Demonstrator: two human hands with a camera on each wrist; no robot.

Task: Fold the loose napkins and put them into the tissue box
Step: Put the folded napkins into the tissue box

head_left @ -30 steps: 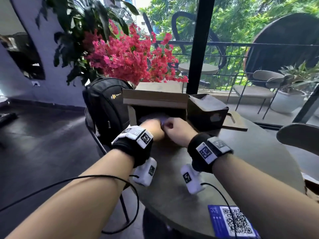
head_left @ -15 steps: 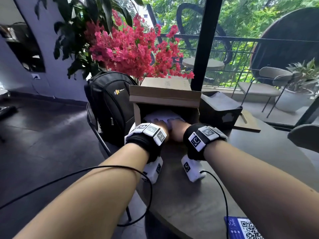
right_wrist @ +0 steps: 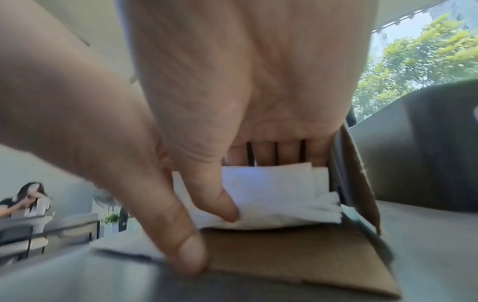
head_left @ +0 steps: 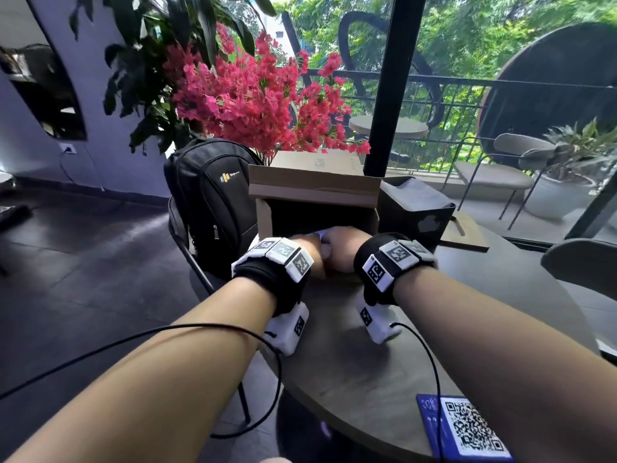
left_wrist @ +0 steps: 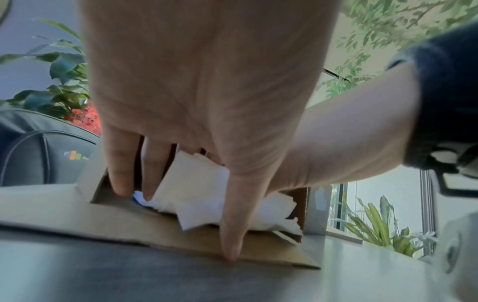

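Setting: a round grey worktop (head_left: 384, 372) beside a glazed balcony door, with trees, railings and outdoor chairs beyond the glass.
Napkins: a white stack of napkins (right_wrist: 274, 190) lies inside the mouth of the cardboard box (head_left: 314, 188), which rests on its side with the opening facing the person; whether the sheets are fully folded cannot be told.
Lower flap: the lower flap (right_wrist: 297, 259) lies flat on the worktop towards the person, forming a ramp into the opening.
Right grip: the right hand (head_left: 340, 248) reaches into the right of the opening, fingers (right_wrist: 287, 153) over the stack and thumb beneath its near edge, pinching the napkins, apparently to keep the pile together as it goes in.
Left grip: the left hand (head_left: 305, 253) is at the left of the opening, fingers straight and spread, touching the napkins; the thumb tip (left_wrist: 231, 253) presses the near edge of the flap, seemingly to keep the box from sliding.
Stage: judged as seating the napkins deep in the box; the stack is inside but near the front.
Surroundings: a black backpack (head_left: 217, 202) sits on a chair left of the box; red flowers (head_left: 253, 101) hang above and behind it; a dark box (head_left: 417, 208) stands just right, touching or nearly so; a blue QR card (head_left: 467, 429) lies at the near right of the worktop.
In the way: the raised top flap overhangs the opening, and the side wall crowds the right knuckles, leaving little room for two hands together.
Background: a person sits at a far table, seen from the right wrist.
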